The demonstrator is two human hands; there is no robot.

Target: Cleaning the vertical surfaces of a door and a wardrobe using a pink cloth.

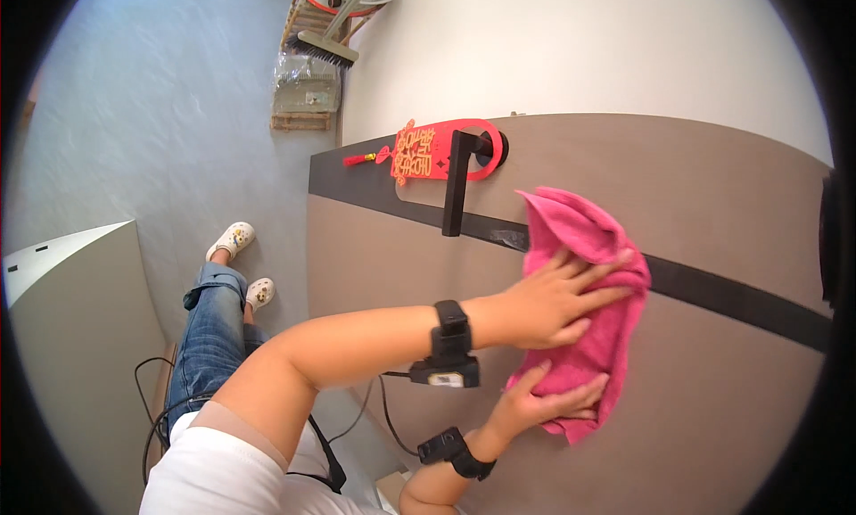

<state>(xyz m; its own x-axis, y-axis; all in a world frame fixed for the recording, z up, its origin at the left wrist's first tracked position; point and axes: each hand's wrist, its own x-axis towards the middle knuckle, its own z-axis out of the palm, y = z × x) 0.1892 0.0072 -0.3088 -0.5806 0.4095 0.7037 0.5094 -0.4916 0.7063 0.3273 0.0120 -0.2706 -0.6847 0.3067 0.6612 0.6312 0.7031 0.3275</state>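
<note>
A pink cloth [582,368] is bunched against the brown door panel [702,381], covering part of its dark stripe. My left hand [558,297], the upper one in view, holds the cloth against the door with its fingers spread over it. Below it, my right hand [545,401] holds the cloth's lower part, thumb and fingers apart. Both palms are hidden. Beside the cloth, a greyish mark [509,237] shows on the stripe. A black lever handle [457,187] juts from the door, and a red hanger with gold lettering [435,150] is looped around its base.
Black cables [388,415] run from the wrist devices. A broom [328,47] and a wooden rack [301,122] stand by the white wall [588,47]. White clogs [234,239] are on the grey floor [147,147]. A pale cabinet [80,341] is at the left.
</note>
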